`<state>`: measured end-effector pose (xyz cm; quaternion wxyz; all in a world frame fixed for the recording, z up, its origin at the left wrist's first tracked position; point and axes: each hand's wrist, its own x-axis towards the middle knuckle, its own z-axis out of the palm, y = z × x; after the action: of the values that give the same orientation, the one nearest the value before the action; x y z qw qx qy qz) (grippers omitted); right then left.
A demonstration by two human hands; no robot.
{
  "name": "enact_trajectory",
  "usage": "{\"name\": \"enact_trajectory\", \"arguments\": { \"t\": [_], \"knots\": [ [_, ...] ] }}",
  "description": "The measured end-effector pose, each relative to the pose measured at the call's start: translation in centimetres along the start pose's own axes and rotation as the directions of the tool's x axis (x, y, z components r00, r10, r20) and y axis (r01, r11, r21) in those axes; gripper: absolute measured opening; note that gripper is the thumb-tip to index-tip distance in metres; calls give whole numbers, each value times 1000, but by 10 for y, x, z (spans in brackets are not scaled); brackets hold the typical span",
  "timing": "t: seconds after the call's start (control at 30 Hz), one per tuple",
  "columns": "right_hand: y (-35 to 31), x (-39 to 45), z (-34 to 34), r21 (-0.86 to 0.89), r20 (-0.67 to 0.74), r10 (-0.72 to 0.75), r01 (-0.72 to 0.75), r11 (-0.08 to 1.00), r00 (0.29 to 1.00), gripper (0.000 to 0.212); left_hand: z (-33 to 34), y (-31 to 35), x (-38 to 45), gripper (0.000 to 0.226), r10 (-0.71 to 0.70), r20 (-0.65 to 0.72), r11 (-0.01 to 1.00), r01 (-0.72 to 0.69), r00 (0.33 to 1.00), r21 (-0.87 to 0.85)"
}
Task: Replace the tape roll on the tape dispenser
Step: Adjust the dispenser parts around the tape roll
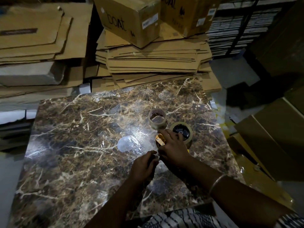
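Tape roll on yellow dispenser

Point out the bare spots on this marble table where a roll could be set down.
Bare: the tabletop left of both hands, out to its left and far edges. Crowded: the right side, holding the empty core, the dispenser, the right hand and the left hand.

A single head-worn camera looks forward and steeply down, close over the marble tabletop.

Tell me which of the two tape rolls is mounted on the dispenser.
The nearer roll, beside the right hand: a black hub fills its centre. The farther roll is loose; the marble table shows through its empty core.
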<state>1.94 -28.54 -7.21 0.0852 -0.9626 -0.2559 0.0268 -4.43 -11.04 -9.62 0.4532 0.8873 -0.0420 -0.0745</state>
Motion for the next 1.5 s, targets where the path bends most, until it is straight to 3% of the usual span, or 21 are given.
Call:
{"name": "enact_trajectory", "arguments": {
  "t": [0.07, 0.13, 0.2, 0.33, 0.43, 0.53, 0.67, 0.73, 0.83, 0.97, 1.1, 1.2, 1.37, 1.5],
  "knots": [
    [-1, 0, 0, 11, -17, -3, 3, 1000, 1000, 14, -2, 9, -1, 31, -78, 27, 965, 82, 997, -247],
    [-2, -1, 0, 30, -35, -7, 8, 1000, 999, 12, -2, 11, -3, 41, -161, 88, 870, 183, 983, -458],
    [-3, -1, 0, 42, -52, -19, 21, 999, 998, 12, -2, 9, -2, 42, -195, 132, 826, 236, 972, -512],
    [-2, 2, 1, 72, -55, -22, 26, 997, 998, 13, -3, 5, 10, 16, -123, 39, 981, 127, 992, -144],
    [0, 2, -1, 90, -39, -42, 45, 995, 998, 12, -4, 3, 14, 9, -99, -1, 982, 97, 995, -162],
    [7, -1, 1, 130, -43, -55, 60, 990, 998, 19, -9, -5, 19, 8, -36, 46, 990, 41, 998, -134],
    [15, -7, 1, 127, 81, 33, -43, 991, 996, 81, -13, -14, 28, 13, 13, 90, 999, -10, 996, -33],
    [15, -9, -1, 46, 152, 71, -79, 996, 986, 96, -18, -18, 33, 11, 3, 107, 1000, -1, 994, -22],
    [14, -9, 0, -1, 192, 144, -147, 989, 971, 92, -27, -20, 46, 7, 34, 149, 999, -38, 988, 25],
    [17, -8, 2, -12, 246, 149, -151, 988, 958, 59, -41, -20, 66, 10, 47, 262, 993, -73, 964, 91],
    [19, -10, 2, 23, 264, 129, -140, 990, 956, 54, -48, -19, 79, 12, 109, 343, 974, -168, 933, 148],
    [20, -9, 1, 30, 260, 118, -130, 991, 958, 60, -53, -23, 82, 13, 144, 352, 969, -204, 925, 138],
    [23, -12, 4, -3, 289, 86, -89, 996, 954, 96, -69, -34, 93, 13, 181, 335, 964, -234, 925, 126],
    [24, -12, 5, -36, 286, 73, -66, 997, 956, 102, -78, -37, 100, 14, 227, 338, 941, -294, 913, 164]
  ]
}}
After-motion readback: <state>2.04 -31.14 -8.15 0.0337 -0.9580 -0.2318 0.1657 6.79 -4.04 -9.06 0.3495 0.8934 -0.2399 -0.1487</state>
